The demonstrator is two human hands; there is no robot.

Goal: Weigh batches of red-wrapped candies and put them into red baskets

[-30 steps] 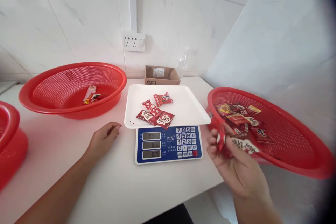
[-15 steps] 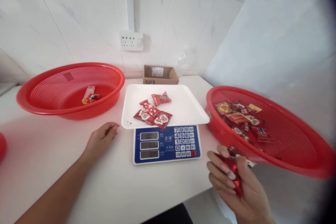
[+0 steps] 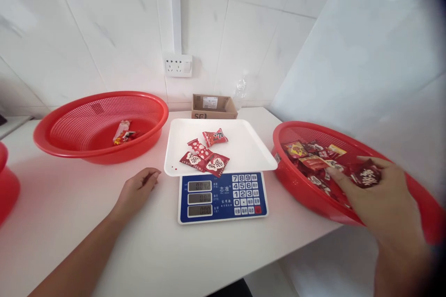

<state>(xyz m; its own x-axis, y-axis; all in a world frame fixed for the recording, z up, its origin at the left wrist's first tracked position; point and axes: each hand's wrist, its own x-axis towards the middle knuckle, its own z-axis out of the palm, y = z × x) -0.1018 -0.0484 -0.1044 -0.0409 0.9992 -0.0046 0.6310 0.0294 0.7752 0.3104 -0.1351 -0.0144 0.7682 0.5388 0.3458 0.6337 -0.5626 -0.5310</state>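
Note:
My right hand (image 3: 386, 199) reaches into the red basket (image 3: 299, 192) on the right, fingers closed on a dark red candy packet (image 3: 367, 177) above a heap of wrapped candies (image 3: 313, 158). My left hand (image 3: 137, 190) rests loosely curled on the white table, left of the scale, holding nothing. The blue-faced scale (image 3: 223, 197) carries a white tray (image 3: 251, 148) with several red candy packets (image 3: 205, 153) on it.
A second red basket (image 3: 69, 120) at the back left holds a couple of candy wrappers (image 3: 122, 132). Part of a third red basket (image 3: 7, 185) shows at the far left edge. A small cardboard box (image 3: 213, 106) and a wall socket (image 3: 178, 65) sit behind the scale.
My right hand, which was in front of the right basket with red packets in it, has moved right and into the basket. My left hand has stayed put.

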